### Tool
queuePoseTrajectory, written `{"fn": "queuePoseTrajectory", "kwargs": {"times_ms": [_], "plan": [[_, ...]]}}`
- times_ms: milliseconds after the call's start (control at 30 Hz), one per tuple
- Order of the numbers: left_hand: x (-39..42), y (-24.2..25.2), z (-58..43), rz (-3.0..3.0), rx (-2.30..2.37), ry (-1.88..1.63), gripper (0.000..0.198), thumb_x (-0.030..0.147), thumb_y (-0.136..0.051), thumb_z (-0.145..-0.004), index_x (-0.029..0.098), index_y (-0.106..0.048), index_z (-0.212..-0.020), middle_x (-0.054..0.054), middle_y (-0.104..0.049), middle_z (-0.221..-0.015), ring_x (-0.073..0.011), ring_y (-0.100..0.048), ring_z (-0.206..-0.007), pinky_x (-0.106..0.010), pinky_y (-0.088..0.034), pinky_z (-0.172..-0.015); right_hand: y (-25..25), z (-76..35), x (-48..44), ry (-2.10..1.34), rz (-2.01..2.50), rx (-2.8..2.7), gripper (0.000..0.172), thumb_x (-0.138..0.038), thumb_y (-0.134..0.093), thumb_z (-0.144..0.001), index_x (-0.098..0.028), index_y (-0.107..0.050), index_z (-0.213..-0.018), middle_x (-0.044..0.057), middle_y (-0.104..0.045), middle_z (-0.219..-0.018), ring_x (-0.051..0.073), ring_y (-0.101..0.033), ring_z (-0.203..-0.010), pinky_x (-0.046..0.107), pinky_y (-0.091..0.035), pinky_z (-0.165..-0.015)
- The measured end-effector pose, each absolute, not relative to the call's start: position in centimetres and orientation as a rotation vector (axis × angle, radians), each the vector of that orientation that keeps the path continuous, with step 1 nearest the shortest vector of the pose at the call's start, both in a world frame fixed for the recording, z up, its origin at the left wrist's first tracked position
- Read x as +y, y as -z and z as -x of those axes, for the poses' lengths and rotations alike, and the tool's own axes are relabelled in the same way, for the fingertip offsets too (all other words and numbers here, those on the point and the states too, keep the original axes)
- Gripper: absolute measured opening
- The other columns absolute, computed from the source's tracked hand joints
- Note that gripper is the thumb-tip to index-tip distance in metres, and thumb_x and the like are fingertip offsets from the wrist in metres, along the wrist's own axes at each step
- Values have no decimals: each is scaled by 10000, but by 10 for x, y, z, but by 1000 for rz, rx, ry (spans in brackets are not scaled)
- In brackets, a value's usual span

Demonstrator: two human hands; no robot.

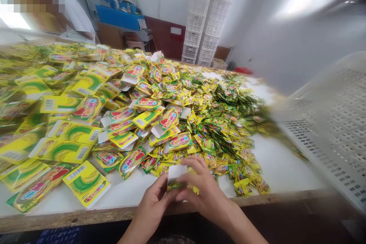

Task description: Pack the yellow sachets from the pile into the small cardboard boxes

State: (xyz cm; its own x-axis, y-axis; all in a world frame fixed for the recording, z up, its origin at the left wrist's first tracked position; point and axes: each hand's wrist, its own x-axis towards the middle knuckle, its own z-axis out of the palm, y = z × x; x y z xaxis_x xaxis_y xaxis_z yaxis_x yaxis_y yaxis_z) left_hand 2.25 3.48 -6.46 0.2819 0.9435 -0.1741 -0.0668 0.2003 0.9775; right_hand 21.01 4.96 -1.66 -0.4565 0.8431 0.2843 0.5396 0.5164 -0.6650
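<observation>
Close to the table's front edge, my left hand (pixel 154 200) is wrapped round a small carton (pixel 175 173) with its white flap standing up. My right hand (pixel 201 187) curls over the carton's opening from the right, slightly blurred. A bit of a yellow packet (pixel 195 189) shows under its fingers; the rest is hidden. Just beyond both hands lies a heap of small yellow and green packets (pixel 208 145). To the left are many piled yellow and green cartons (pixel 68 131), several with white end flaps open.
A white perforated crate (pixel 323 137) stands close on the right. The white table (pixel 283 167) has a rough wooden front edge (pixel 114 213). Behind are stacked white crates (pixel 210 26) and a blue-covered desk (pixel 117 17). Another person (pixel 77 15) is at the far left.
</observation>
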Motion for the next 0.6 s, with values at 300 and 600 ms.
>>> {"fn": "queuePoseTrajectory", "kwargs": {"times_ms": [300,600], "plan": [[31,61,-18,-894,1158,-959,394,441,-577,-891,203,-682,-1187,-77,-680,-1247,-271,-567,-1202,-390,-418,-1050,47,-206,40,-1319,1177,-1204,203,-377,-652,-867,-228,-635,-1003,13,-585,-827,138,-545,-659,231,-450,-537],[39,42,-13,-976,1131,-901,319,356,-700,-806,238,-737,-1099,-48,-752,-1100,-244,-665,-1022,-325,-508,-920,40,-192,40,-1588,1075,-1009,162,-228,-754,-705,-204,-713,-860,-23,-569,-720,75,-428,-527,168,-324,-423]]}}
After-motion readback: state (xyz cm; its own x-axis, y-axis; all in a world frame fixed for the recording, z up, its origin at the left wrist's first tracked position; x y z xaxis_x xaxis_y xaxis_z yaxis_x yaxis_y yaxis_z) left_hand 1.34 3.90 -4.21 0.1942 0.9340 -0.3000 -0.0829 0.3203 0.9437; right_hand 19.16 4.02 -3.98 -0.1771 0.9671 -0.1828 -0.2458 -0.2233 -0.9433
